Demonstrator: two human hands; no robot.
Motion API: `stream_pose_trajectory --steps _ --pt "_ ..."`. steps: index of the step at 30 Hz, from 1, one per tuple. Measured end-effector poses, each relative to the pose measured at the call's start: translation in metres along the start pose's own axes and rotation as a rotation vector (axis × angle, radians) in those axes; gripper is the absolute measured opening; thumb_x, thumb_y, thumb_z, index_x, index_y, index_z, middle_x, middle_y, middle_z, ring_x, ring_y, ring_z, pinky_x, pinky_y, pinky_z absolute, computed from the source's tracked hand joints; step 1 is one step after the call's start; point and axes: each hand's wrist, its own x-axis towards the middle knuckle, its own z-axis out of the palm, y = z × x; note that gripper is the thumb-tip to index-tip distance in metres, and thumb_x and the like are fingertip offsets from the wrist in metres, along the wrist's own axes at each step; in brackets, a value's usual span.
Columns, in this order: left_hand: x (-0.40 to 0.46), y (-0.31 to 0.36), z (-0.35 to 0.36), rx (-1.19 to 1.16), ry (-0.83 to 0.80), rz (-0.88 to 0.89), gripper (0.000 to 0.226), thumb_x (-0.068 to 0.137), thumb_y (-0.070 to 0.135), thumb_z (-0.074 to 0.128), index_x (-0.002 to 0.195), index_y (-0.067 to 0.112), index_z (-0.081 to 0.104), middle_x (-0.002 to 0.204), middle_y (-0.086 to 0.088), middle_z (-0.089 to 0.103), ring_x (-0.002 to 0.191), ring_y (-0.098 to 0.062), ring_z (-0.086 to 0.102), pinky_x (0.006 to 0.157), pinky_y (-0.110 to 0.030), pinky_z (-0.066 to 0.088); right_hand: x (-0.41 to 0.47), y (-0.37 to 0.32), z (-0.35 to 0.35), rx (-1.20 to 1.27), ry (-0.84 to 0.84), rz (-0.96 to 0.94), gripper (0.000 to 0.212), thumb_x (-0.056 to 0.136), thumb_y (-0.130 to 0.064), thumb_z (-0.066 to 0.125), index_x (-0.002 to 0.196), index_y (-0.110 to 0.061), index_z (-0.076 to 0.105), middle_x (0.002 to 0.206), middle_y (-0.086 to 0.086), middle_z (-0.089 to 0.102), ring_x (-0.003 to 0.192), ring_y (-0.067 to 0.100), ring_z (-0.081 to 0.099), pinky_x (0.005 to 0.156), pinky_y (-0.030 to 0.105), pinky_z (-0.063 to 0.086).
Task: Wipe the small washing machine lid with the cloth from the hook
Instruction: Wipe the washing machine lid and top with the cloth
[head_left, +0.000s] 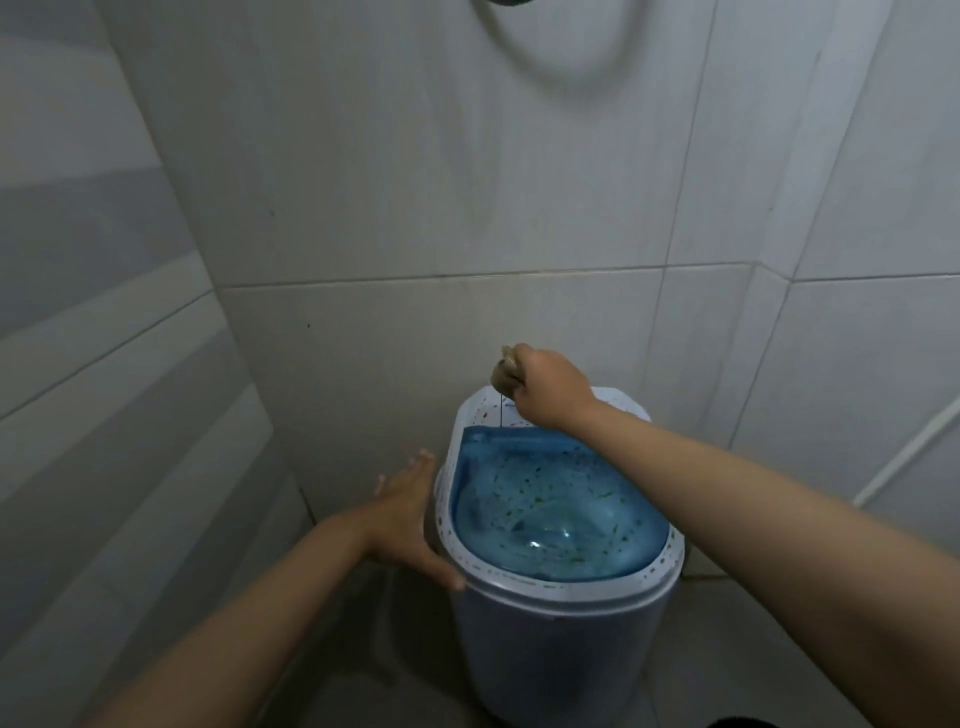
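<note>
A small white washing machine (561, 639) stands on the floor against the tiled wall. Its translucent blue lid (556, 514) is closed and speckled with green and dark bits. My right hand (550, 387) is above the lid's back edge, shut on a bunched brownish cloth (503, 375), from which a thin thread hangs down. My left hand (408, 512) rests flat with fingers apart against the machine's left rim, thumb on the front edge. No hook is visible.
Grey tiled walls (395, 197) close in at the back and left. A dark hose loop (556, 57) hangs on the wall above. A white pipe (904, 452) runs along the right wall. Grey floor (363, 649) lies left of the machine.
</note>
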Motion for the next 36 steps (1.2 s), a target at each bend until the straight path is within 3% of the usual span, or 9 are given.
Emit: stream_pose_trajectory --steps 3,6,11,15,17,23,33,36 --pt "0.005 -0.002 0.006 0.045 -0.053 0.015 0.152 0.036 0.078 0.069 0.143 0.027 -0.027 0.154 -0.004 -0.030 0.141 -0.022 -0.026 0.112 -0.051 -0.015 0.009 -0.001 0.014 -0.075 -0.007 -0.037 0.019 0.078 0.006 0.046 0.084 -0.011 0.039 0.098 0.021 0.062 0.087 0.038 0.060 0.060 0.033 0.036" --pt "0.016 -0.013 0.013 0.054 -0.071 0.021 0.160 0.022 0.087 0.058 0.143 0.027 -0.028 0.153 -0.004 -0.033 0.140 -0.021 -0.028 0.112 -0.053 -0.015 0.025 0.000 0.030 -0.151 0.005 -0.061 0.022 0.080 0.005 0.048 0.100 -0.004 0.049 0.104 0.019 0.061 0.090 0.036 0.060 0.061 0.033 0.036" --pt "0.037 -0.030 0.019 0.011 -0.020 0.072 0.158 0.024 0.090 0.058 0.143 0.030 -0.029 0.151 0.001 -0.037 0.139 -0.018 -0.031 0.112 -0.053 -0.016 0.050 0.005 0.056 -0.262 -0.033 -0.116 0.023 0.086 -0.003 0.052 0.109 -0.005 0.051 0.109 0.016 0.063 0.095 0.035 0.061 0.062 0.032 0.037" --pt "0.046 -0.031 0.026 -0.031 0.010 0.140 0.158 0.024 0.091 0.057 0.141 0.032 -0.031 0.150 0.003 -0.038 0.137 -0.016 -0.035 0.112 -0.049 -0.018 0.056 0.007 0.074 -0.278 -0.146 -0.101 0.024 0.084 -0.019 0.057 0.105 -0.008 0.055 0.111 0.014 0.063 0.105 0.035 0.057 0.078 0.036 0.046" --pt "0.047 -0.032 0.028 -0.047 0.021 0.160 0.156 0.025 0.090 0.057 0.141 0.033 -0.030 0.150 0.004 -0.037 0.137 -0.015 -0.034 0.112 -0.049 -0.018 0.057 0.006 0.078 -0.254 -0.215 -0.083 0.028 0.082 -0.018 0.058 0.107 -0.008 0.054 0.112 0.014 0.063 0.107 0.034 0.055 0.083 0.036 0.048" --pt "0.051 -0.037 0.035 -0.069 0.066 0.200 0.154 0.026 0.090 0.059 0.142 0.036 -0.028 0.155 0.008 -0.030 0.140 -0.013 -0.030 0.115 -0.055 -0.011 0.047 -0.004 0.074 -0.270 -0.340 -0.107 0.030 0.079 -0.005 0.058 0.108 -0.007 0.054 0.114 0.015 0.062 0.103 0.033 0.059 0.074 0.034 0.044" --pt "0.048 -0.034 0.036 -0.071 0.095 0.184 0.155 0.023 0.093 0.056 0.141 0.038 -0.029 0.155 0.009 -0.028 0.142 -0.013 -0.025 0.116 -0.054 -0.009 0.018 -0.021 0.071 -0.258 -0.435 -0.179 0.030 0.078 0.001 0.055 0.108 -0.006 0.052 0.114 0.016 0.060 0.103 0.033 0.058 0.071 0.035 0.041" --pt "0.045 -0.030 0.032 -0.068 0.115 0.210 0.150 0.027 0.086 0.065 0.138 0.044 -0.027 0.152 0.018 -0.023 0.141 -0.007 -0.018 0.113 -0.050 -0.013 0.006 -0.025 0.069 -0.241 -0.463 -0.211 0.030 0.075 0.002 0.055 0.104 -0.007 0.053 0.108 0.015 0.061 0.099 0.033 0.059 0.067 0.034 0.040"
